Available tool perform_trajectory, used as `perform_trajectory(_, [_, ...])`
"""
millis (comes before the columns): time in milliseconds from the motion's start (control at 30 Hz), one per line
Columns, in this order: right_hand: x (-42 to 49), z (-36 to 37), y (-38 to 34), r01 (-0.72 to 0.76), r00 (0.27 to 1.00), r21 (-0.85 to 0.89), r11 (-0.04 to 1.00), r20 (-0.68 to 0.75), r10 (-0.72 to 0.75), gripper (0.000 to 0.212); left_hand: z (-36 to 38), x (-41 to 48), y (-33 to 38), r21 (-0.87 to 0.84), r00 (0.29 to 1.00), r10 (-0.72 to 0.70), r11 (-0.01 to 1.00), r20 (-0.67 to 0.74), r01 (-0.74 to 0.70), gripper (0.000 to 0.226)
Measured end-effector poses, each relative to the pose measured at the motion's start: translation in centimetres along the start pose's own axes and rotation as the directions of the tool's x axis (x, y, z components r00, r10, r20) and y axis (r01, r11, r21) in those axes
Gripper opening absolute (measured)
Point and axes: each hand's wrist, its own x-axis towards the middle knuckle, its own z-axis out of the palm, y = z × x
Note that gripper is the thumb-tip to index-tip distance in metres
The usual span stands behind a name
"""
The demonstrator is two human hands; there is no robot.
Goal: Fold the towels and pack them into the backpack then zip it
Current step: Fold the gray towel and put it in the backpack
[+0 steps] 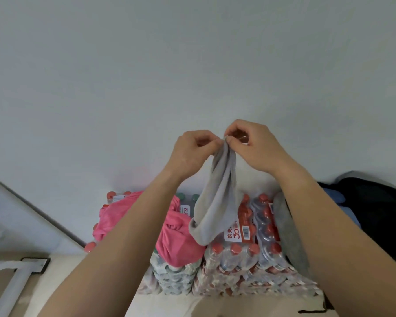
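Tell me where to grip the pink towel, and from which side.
Probably pinch a raised fold of the pink towel at its near edge, coming from above: it lies crumpled on the bottle packs, with no corner showing.

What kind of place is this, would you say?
Probably a storage corner of a home or office: shrink-wrapped packs of bottled water stand stacked against a bare white wall, with a pink towel lying on top.

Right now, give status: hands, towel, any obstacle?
Left hand and right hand pinch grey towel top, hanging. Pink towel crumpled on bottle packs. Nothing in the way.
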Motion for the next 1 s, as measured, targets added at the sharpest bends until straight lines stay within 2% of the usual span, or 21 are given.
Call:
perform_trajectory(167, [0.0,0.1,-0.1,-0.05,0.998,0.035,0.998,0.026,0.049,0.009,-0.9,-0.3,0.1,-0.033,0.998,-0.034,0.999,0.051,0.035,0.012])
perform_trajectory(333, [0.2,1.3,-0.1,-0.049,0.998,0.028,0.998,0.031,0.048,0.008,-1.2,-0.2,-1.4,0.035,1.0,-0.024,0.999,-0.01,0.024,0.005])
perform_trajectory(533, [0.2,2.9,-0.1,-0.036,0.988,-0.013,0.999,0.152,0.038,0.013,-1.9,-1.0,-3.7,0.02,0.995,-0.09,0.996,-0.032,0.091,0.014])
perform_trajectory(800, [0.1,3.8,0.0,-0.054,0.988,0.015,0.998,0.146,0.052,0.012,-2.2,-2.3,-4.7,-0.02,0.996,-0.08,0.997,0.036,0.081,0.009])
perform_trajectory(933, [0.0,4.3,0.0,-0.035,0.986,0.008,0.999,0.162,0.033,0.012,-2.2,-2.3,-5.2,0.068,0.995,-0.091,0.993,-0.048,0.094,0.002])
perform_trajectory(1000, [-0.1,4.6,-0.1,-0.025,0.984,0.003,1.0,0.177,0.024,0.012,-2.2,-2.3,-5.3,0.144,0.992,-0.098,0.984,-0.077,0.108,0.008])
